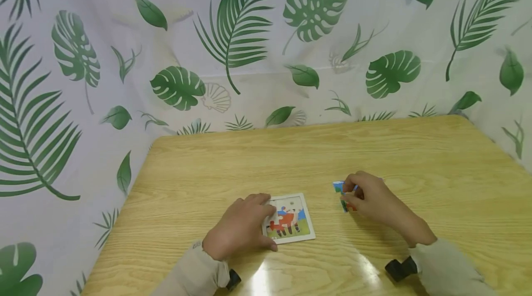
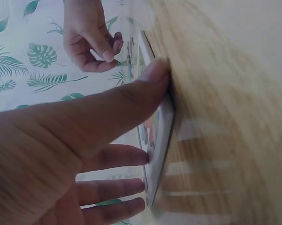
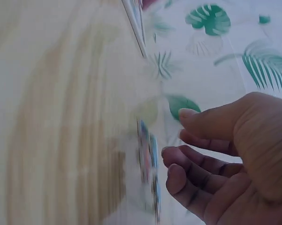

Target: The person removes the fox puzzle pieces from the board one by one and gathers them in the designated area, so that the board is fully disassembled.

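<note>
A white-rimmed jigsaw board (image 1: 307, 217) lies on the table, with a red, blue and green picture of an animal partly put together in it. My left hand (image 1: 243, 224) holds its left side, thumb at the near edge and fingertips at the far left rim; the left wrist view shows the thumb along the board's edge (image 2: 165, 124). To the right, my right hand (image 1: 376, 199) hovers over several loose jigsaw pieces (image 1: 338, 186), partly covering them. In the right wrist view its bent fingers and thumb stand apart beside the pieces (image 3: 145, 150), nothing visible between them.
The pale wooden table (image 1: 199, 176) runs back to a white curtain (image 1: 257, 83) printed with green leaves, which also hangs along the left side. Black straps (image 1: 401, 268) show at both sleeve cuffs. Light glares off the table's near part.
</note>
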`<state>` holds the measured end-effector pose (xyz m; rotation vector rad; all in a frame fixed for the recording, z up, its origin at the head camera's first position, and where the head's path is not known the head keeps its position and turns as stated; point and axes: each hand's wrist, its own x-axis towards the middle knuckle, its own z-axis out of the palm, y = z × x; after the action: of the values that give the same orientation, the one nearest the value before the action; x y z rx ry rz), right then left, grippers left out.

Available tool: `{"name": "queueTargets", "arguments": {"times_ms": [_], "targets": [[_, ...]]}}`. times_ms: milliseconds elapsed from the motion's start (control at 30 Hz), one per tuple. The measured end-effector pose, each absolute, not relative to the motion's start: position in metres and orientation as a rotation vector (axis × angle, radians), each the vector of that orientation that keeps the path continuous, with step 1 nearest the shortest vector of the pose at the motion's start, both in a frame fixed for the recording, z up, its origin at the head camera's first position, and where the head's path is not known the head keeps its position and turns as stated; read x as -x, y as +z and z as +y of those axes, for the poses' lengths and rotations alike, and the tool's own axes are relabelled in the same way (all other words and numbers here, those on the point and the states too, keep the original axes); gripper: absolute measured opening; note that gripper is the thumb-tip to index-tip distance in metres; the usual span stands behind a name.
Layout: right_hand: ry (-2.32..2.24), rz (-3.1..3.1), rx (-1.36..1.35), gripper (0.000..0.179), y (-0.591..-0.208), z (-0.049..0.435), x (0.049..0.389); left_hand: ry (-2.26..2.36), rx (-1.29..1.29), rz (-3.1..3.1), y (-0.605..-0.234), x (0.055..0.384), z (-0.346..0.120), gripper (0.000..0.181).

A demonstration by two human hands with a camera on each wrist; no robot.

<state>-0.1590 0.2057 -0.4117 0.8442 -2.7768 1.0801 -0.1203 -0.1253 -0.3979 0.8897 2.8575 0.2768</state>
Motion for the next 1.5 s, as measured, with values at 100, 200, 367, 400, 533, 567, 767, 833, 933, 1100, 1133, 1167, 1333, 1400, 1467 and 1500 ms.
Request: {"name": "queueTargets", "arguments": {"times_ms": [100, 200, 367, 400, 533, 567, 767, 833, 933, 1100, 1133, 1167, 1333, 1400, 1467, 1500], "targets": [[1.075, -2.742, -0.910, 0.014, -0.411, 0.188, 0.159, 0.260, -0.924, 2.876, -0.401, 0.121, -0.124, 0.071], [1.069, -2.759, -0.985, 0.013, -0.408, 0.164, 0.160, 0.256, -0.946, 2.888, -0.402, 0.121, -0.123, 0.074], [1.107, -2.853, -1.130, 0.006, -0.404, 0.124, 0.162, 0.226, -0.981, 2.904, -0.402, 0.121, -0.122, 0.077], [1.127, -2.877, -1.149, 0.005, -0.404, 0.117, 0.163, 0.208, -0.986, 2.907, -0.402, 0.121, -0.122, 0.079], [1.151, -2.955, -1.189, 0.007, -0.401, 0.100, 0.164, 0.124, -0.985, 2.943, -0.402, 0.121, -0.121, 0.083], [1.148, -2.972, -1.190, 0.008, -0.401, 0.098, 0.164, 0.112, -0.983, 2.956, -0.402, 0.121, -0.121, 0.085], [1.112, -3.045, -1.099, 0.017, -0.406, 0.092, 0.164, 0.094, -0.937, 2.967, -0.401, 0.119, -0.122, 0.088], [1.113, -3.052, -1.065, 0.018, -0.407, 0.092, 0.164, 0.093, -0.914, 2.955, -0.401, 0.120, -0.121, 0.089], [1.114, -3.057, -1.049, 0.019, -0.408, 0.091, 0.163, 0.097, -0.890, 2.941, -0.401, 0.120, -0.121, 0.089], [1.109, -3.062, -1.044, 0.019, -0.408, 0.090, 0.162, 0.076, -0.873, 2.927, -0.401, 0.120, -0.121, 0.090], [1.111, -3.064, -1.041, 0.019, -0.408, 0.090, 0.162, 0.069, -0.872, 2.925, -0.401, 0.120, -0.121, 0.090], [1.113, -3.063, -1.042, 0.019, -0.408, 0.090, 0.162, 0.066, -0.872, 2.925, -0.401, 0.120, -0.121, 0.091], [1.119, -3.052, -1.047, 0.020, -0.409, 0.089, 0.162, 0.056, -0.864, 2.916, -0.402, 0.120, -0.120, 0.091], [1.090, -3.047, -1.043, 0.022, -0.409, 0.089, 0.161, 0.048, -0.861, 2.915, -0.402, 0.120, -0.120, 0.091], [1.057, -3.034, -1.043, 0.024, -0.409, 0.089, 0.161, 0.038, -0.863, 2.920, -0.402, 0.120, -0.120, 0.092], [1.043, -3.028, -1.043, 0.025, -0.410, 0.089, 0.161, 0.034, -0.864, 2.924, -0.402, 0.120, -0.120, 0.092]]}}
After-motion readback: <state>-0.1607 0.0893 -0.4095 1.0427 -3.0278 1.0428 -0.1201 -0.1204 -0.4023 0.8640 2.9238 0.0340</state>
